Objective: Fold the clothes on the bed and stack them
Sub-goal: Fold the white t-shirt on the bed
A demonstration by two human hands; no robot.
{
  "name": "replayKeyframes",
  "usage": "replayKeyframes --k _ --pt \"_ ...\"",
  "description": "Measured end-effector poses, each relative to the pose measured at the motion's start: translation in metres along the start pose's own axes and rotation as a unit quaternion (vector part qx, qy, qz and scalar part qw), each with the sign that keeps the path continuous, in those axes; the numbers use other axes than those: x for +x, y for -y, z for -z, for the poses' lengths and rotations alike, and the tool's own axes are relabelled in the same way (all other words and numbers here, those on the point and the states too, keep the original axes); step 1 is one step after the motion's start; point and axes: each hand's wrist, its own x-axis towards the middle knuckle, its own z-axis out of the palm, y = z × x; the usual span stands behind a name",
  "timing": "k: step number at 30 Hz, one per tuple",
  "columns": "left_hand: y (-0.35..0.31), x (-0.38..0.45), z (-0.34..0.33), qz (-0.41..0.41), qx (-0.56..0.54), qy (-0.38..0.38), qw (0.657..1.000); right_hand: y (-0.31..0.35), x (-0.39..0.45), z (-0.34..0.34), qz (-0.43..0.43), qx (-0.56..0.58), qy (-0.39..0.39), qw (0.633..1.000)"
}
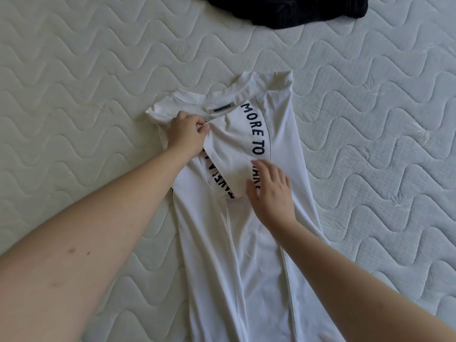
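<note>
A white T-shirt (pixel 246 218) with black lettering lay lengthwise across the middle of the bed (pixel 74 70), its collar toward the far edge and its hem running off toward the near edge, which gave the person a flat, long panel to work on. Its right side was already turned in, so the printed words ran down the length of the garment beside the fold line. The left hand (pixel 188 134) pinched the edge of the left sleeve flap just below the collar label, thumb and fingers (pixel 201 129) closed on the cloth, apparently to draw that flap inward over the body. The right hand (pixel 271 191) lay flat on the shirt's middle with its fingers straight and spread, gripping nothing; it seemed to be there to pin the lower corner of the flap and smooth it while the other hand pulled. A dark garment (pixel 283 11), crumpled, sat well apart at the far edge of the bed, probably waiting its turn. The shirt looked partway through its lengthwise folds, with the crosswise folds and the stacking not yet done.
</note>
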Motion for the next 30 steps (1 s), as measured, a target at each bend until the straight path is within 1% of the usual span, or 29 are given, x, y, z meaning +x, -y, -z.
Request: replayKeyframes --k 2,3,5,8,11,13,14,15,17,18,19,20,21,22,24,25,27,28,30 --pt "0.000 -0.002 0.003 -0.018 -0.043 -0.009 0.999 -0.014 0.005 0.000 -0.072 0.026 0.049 0.996" --pt "0.000 -0.004 0.004 -0.014 -0.064 -0.003 0.998 -0.021 0.006 -0.001 -0.082 0.023 0.076 0.993" --pt "0.004 -0.006 0.002 0.014 -0.081 0.005 0.997 -0.031 0.004 -0.004 -0.066 0.006 0.109 0.992" --pt "0.010 -0.009 -0.004 0.062 -0.078 -0.014 0.995 -0.037 0.002 -0.006 -0.043 -0.018 0.133 0.990" --pt "0.007 -0.014 -0.011 0.097 -0.097 0.007 0.990 -0.038 0.002 -0.008 -0.031 -0.080 0.172 0.981" --pt "0.002 -0.022 -0.016 0.103 -0.120 0.013 0.987 -0.035 0.000 -0.008 -0.017 -0.102 0.167 0.980" --pt "0.000 -0.029 -0.018 0.084 -0.108 -0.013 0.990 -0.033 -0.003 -0.007 0.003 -0.108 0.160 0.981" --pt "-0.002 -0.038 -0.019 0.046 -0.065 -0.060 0.995 -0.031 -0.008 -0.008 0.033 -0.118 0.159 0.980" --pt "-0.006 -0.059 -0.024 -0.073 0.029 -0.135 0.988 -0.028 -0.020 -0.011 0.101 -0.148 0.179 0.967" --pt "-0.009 -0.072 -0.029 -0.148 0.051 -0.140 0.978 -0.028 -0.026 -0.013 0.125 -0.162 0.189 0.960" --pt "-0.012 -0.085 -0.037 -0.221 0.070 -0.114 0.966 -0.029 -0.031 -0.014 0.136 -0.167 0.191 0.958" --pt "-0.014 -0.099 -0.046 -0.273 0.094 -0.067 0.955 -0.031 -0.035 -0.014 0.137 -0.161 0.186 0.959" --pt "-0.013 -0.113 -0.054 -0.295 0.123 -0.008 0.947 -0.033 -0.040 -0.012 0.138 -0.149 0.181 0.962" --pt "-0.011 -0.127 -0.062 -0.293 0.158 0.045 0.942 -0.035 -0.047 -0.010 0.142 -0.139 0.176 0.964" --pt "-0.004 -0.145 -0.073 -0.250 0.216 0.102 0.938 -0.043 -0.069 -0.004 0.138 -0.125 0.168 0.968" --pt "-0.002 -0.152 -0.074 -0.225 0.222 0.116 0.942 -0.047 -0.082 -0.001 0.125 -0.116 0.167 0.971" --pt "-0.002 -0.167 -0.075 -0.196 0.209 0.119 0.951 -0.057 -0.116 0.003 0.094 -0.108 0.177 0.974" --pt "-0.003 -0.177 -0.077 -0.193 0.205 0.115 0.953 -0.062 -0.134 0.005 0.083 -0.111 0.186 0.973" --pt "-0.002 -0.206 -0.082 -0.200 0.225 0.119 0.946 -0.071 -0.172 0.008 0.069 -0.117 0.203 0.970"
